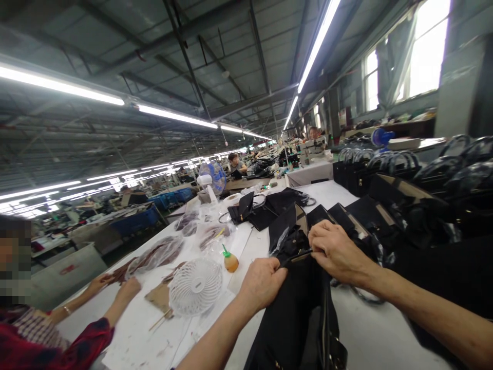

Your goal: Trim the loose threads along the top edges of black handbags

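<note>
A black handbag (pixel 287 313) with gold-coloured fittings lies before me on the white table. My left hand (pixel 264 282) is closed on the left end of its top edge, thumb pressed against the fingers. At the right end of the same edge, my right hand (pixel 327 246) pinches the black material. Between the two hands a strip of the edge is pulled fairly straight. Just beyond, more black bags (pixel 296 226) with tan inner parts lie close together, partly hidden by my right hand.
On the left stand a white fan (pixel 196 287) and a small orange bottle with a green top (pixel 231 261). A co-worker's hands (pixel 129 290) handle brown strips near plastic bags (pixel 157 254). Rows of black handbags (pixel 377 169) fill the right side. A blue fan (pixel 213 177) stands farther back.
</note>
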{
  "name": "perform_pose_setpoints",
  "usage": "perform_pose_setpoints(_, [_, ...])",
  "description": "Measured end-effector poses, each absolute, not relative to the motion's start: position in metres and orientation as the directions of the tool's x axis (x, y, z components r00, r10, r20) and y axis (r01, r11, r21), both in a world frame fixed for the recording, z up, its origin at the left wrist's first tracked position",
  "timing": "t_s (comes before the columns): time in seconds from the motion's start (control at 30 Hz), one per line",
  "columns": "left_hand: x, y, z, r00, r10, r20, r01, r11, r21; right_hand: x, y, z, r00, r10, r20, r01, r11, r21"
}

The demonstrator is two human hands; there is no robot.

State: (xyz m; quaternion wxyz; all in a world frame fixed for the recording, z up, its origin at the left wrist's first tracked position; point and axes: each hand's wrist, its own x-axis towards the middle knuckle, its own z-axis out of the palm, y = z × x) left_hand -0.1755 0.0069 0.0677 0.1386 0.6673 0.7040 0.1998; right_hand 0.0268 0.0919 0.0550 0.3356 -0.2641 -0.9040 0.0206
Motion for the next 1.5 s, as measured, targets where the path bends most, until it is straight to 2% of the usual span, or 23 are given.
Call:
perform_pose_setpoints(0.3, [-0.174,0.006,0.071,-0.046,0.998,0.048,0.872,0.017,0.489,0.024,0.086,0.059,-0.681,0.493,0.542,0.412,0.869,-0.273])
perform_pose_setpoints(0.5, [-0.178,0.007,0.068,-0.042,0.997,0.058,0.871,0.008,0.490,0.009,0.079,0.063,-0.745,0.446,0.496,0.366,0.895,-0.254])
perform_pose_setpoints(0.63, [-0.179,0.008,0.066,-0.044,0.997,0.064,0.871,0.007,0.491,0.002,0.081,0.062,-0.747,0.459,0.480,0.386,0.888,-0.249])
perform_pose_setpoints(0.83, [-0.177,0.005,0.065,-0.056,0.997,0.048,0.830,0.020,0.557,-0.002,0.083,0.061,-0.705,0.491,0.512,0.410,0.871,-0.270])
perform_pose_setpoints(1.03, [-0.174,0.003,0.069,0.026,0.997,0.075,0.803,-0.065,0.592,-0.005,0.082,0.057,-0.666,0.509,0.545,0.416,0.860,-0.294])
perform_pose_setpoints(1.27, [-0.172,0.004,0.073,0.020,0.999,0.035,0.780,-0.037,0.625,-0.002,0.079,0.054,-0.645,0.519,0.561,0.431,0.853,-0.295])
perform_pose_setpoints(1.4, [-0.170,0.009,0.075,0.034,0.998,0.045,0.808,-0.054,0.586,-0.004,0.079,0.055,-0.630,0.534,0.564,0.443,0.844,-0.304])
perform_pose_setpoints(1.5, [-0.166,0.015,0.070,-0.039,0.996,0.077,0.826,-0.011,0.563,-0.009,0.079,0.054,-0.616,0.543,0.570,0.447,0.837,-0.314])
